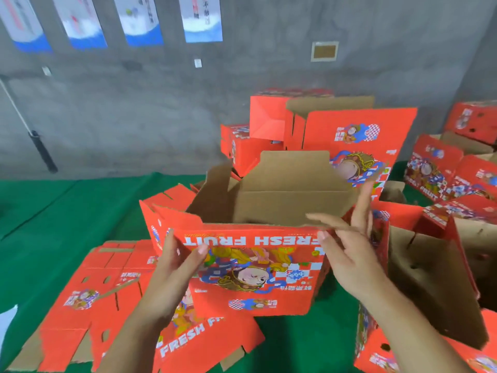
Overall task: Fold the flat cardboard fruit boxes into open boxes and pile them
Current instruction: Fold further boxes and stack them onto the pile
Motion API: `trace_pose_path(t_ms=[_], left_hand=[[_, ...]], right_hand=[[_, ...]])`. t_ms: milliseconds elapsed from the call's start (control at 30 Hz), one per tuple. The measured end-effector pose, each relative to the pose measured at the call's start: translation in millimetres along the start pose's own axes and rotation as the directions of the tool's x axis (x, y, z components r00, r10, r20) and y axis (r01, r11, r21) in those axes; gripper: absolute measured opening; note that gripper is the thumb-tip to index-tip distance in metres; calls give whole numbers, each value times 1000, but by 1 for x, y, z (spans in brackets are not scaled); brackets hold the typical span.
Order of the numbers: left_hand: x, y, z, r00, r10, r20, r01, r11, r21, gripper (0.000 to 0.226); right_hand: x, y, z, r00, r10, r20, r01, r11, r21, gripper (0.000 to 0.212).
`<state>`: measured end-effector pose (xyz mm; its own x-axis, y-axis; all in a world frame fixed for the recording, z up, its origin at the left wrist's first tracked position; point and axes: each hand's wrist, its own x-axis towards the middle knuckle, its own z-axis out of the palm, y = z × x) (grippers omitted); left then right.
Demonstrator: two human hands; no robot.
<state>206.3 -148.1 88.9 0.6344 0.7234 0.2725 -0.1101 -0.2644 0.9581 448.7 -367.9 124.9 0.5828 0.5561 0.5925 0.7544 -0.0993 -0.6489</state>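
Looked like a warehouse or packing room: bare concrete wall (242, 84), hung posters (201, 18), green floor mat (53, 211), piled red fruit boxes (443, 179).

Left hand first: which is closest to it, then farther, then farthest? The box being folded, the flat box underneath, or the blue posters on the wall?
From the left hand:
1. Box being folded, touching it.
2. Flat box, lower left.
3. Blue posters, up on the far wall.
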Motion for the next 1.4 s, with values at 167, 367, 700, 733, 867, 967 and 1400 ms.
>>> trace_pose_path(t_ms=[167, 367, 700, 733, 867, 967, 1400], left_hand=[[-2, 4, 14, 990, 137, -45, -137, 991, -9, 65], [-6, -19, 2, 963, 187, -195, -183, 982, 40, 83], [-22, -24, -2, 946, 233, -224, -165, 944, 286, 54], [-22, -26, 1, 941, 255, -225, -173, 929, 328, 59], [-24, -35, 9, 953, 160, -258, -64, 937, 344, 79], [-28, -41, 11, 984, -50, -170, 73, 988, 133, 71], [-35, -19, 29, 983, -117, 142, 42, 892, 450, 41]], right_hand=[[9, -20, 17, 981, 96, -167, -71, 986, 149, 54], [7, -23, 33, 975, 139, -173, -131, 990, 60, 70], [-1, 0, 37, 934, 295, 201, -337, 913, 228, 54], [-2, 3, 36, 913, 326, 247, -385, 888, 251, 55], [-11, 13, 33, 877, 357, 322, -449, 847, 286, 53], [-21, 19, 33, 878, 363, 311, -446, 856, 262, 47], [-70, 61, 21, 776, 623, 100, -631, 765, 128, 59]])
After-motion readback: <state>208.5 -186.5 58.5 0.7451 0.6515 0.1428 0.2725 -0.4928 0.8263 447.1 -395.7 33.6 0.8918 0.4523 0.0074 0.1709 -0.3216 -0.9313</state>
